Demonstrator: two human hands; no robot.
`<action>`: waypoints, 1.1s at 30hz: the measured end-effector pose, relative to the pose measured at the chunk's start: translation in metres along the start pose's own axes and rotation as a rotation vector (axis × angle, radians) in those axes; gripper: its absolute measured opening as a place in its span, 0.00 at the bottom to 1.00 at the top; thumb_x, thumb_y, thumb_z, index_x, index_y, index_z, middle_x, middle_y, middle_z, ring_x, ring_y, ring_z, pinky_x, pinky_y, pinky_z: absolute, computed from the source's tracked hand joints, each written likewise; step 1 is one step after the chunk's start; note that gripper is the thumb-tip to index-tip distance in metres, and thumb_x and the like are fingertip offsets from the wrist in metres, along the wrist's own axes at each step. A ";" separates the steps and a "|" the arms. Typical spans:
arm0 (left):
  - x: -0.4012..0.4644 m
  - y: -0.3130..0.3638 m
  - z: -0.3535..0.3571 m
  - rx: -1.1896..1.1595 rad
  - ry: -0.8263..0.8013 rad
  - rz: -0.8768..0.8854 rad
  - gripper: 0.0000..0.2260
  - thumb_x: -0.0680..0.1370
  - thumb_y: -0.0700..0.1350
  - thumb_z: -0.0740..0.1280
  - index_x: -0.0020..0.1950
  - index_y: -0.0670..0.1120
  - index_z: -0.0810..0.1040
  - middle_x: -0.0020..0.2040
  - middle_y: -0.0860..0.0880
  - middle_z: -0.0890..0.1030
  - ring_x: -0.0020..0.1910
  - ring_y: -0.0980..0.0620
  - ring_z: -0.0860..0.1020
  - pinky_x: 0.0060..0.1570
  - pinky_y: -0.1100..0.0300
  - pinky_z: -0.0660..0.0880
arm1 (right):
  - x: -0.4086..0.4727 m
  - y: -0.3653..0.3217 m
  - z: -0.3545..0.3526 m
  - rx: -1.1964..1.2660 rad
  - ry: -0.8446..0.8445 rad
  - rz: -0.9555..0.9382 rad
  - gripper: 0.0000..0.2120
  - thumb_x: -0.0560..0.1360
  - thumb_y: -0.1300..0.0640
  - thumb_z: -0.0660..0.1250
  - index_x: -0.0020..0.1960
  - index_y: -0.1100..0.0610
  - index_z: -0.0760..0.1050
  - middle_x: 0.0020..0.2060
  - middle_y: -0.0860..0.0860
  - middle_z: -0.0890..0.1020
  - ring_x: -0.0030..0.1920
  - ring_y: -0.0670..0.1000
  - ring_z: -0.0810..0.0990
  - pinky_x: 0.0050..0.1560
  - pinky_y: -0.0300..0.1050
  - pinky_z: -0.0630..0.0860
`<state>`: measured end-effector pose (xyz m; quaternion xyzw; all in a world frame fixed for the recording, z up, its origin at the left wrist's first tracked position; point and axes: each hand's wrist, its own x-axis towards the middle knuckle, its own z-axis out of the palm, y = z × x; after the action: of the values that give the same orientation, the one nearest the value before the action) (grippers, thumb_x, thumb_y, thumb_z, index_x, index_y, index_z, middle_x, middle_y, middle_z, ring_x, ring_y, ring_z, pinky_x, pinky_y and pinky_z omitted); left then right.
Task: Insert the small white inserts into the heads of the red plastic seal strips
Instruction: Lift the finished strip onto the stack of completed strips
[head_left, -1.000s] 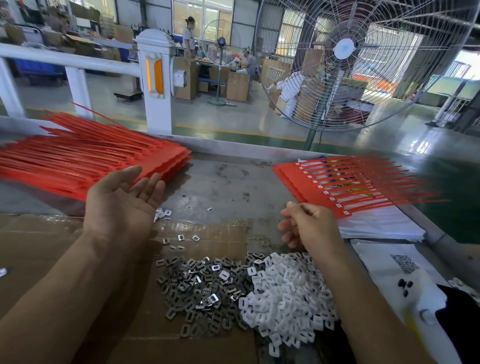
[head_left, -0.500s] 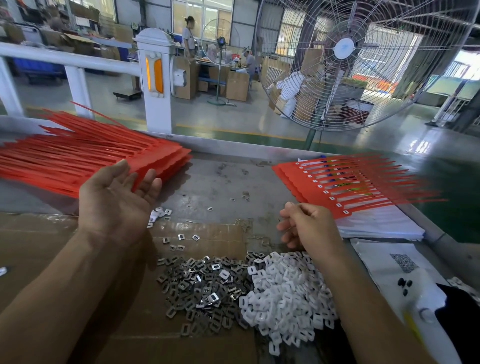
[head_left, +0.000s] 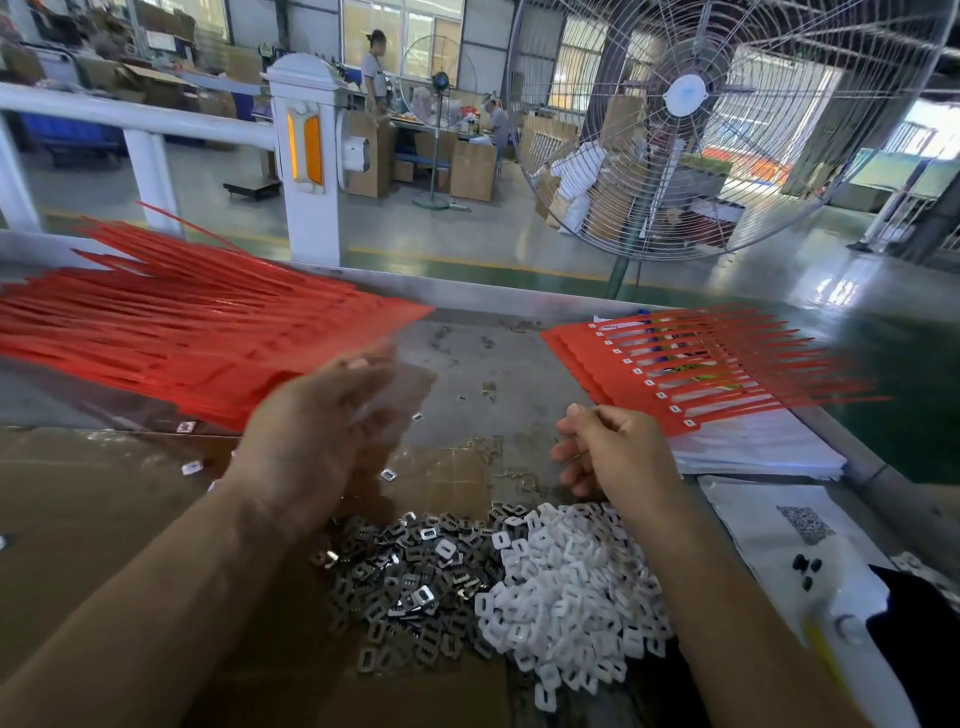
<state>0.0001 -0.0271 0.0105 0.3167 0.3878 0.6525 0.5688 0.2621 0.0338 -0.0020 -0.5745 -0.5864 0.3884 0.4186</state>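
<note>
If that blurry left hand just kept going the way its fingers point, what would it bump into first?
Most likely the left pile of red seal strips: the left hand points up and away toward its near edge. The hand is motion-blurred and depth is unclear, so this is a guess.

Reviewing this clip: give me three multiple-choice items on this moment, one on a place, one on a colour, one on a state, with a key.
1. Where is the white inserts pile relative to the metal clips?
A. left
B. right
C. underneath

2. What colour are the seal strips?
A. red
B. blue
C. green

3. How is the right hand?
A. flat and open
B. fingers curled
C. out of view

Key: 1 B, the white pile lies right of the grey one. 2 A, both stacks are red. 3 B, its fingers curl beside the right stack; the left hand is motion-blurred.
</note>
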 end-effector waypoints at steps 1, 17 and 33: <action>-0.001 -0.004 0.002 0.027 0.021 -0.096 0.16 0.76 0.47 0.69 0.61 0.43 0.82 0.61 0.46 0.83 0.56 0.46 0.79 0.50 0.49 0.78 | 0.000 0.000 0.000 -0.003 0.002 -0.001 0.14 0.85 0.53 0.64 0.47 0.59 0.82 0.35 0.54 0.86 0.29 0.52 0.82 0.28 0.43 0.77; 0.014 -0.005 -0.014 -0.317 0.172 0.023 0.12 0.82 0.35 0.60 0.62 0.29 0.73 0.60 0.31 0.80 0.54 0.41 0.84 0.46 0.55 0.83 | -0.005 -0.005 0.000 0.022 -0.004 -0.006 0.13 0.85 0.54 0.64 0.47 0.59 0.82 0.36 0.56 0.86 0.29 0.53 0.80 0.29 0.46 0.76; -0.024 -0.002 0.021 -0.217 -0.504 0.115 0.19 0.79 0.39 0.64 0.70 0.37 0.74 0.68 0.36 0.77 0.71 0.35 0.72 0.67 0.45 0.73 | -0.015 -0.022 0.018 0.464 -0.595 0.250 0.42 0.72 0.32 0.61 0.66 0.69 0.72 0.54 0.64 0.85 0.46 0.60 0.87 0.38 0.47 0.84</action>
<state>0.0228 -0.0473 0.0200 0.4277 0.1432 0.6220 0.6401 0.2371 0.0187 0.0120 -0.3941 -0.5042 0.7080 0.2988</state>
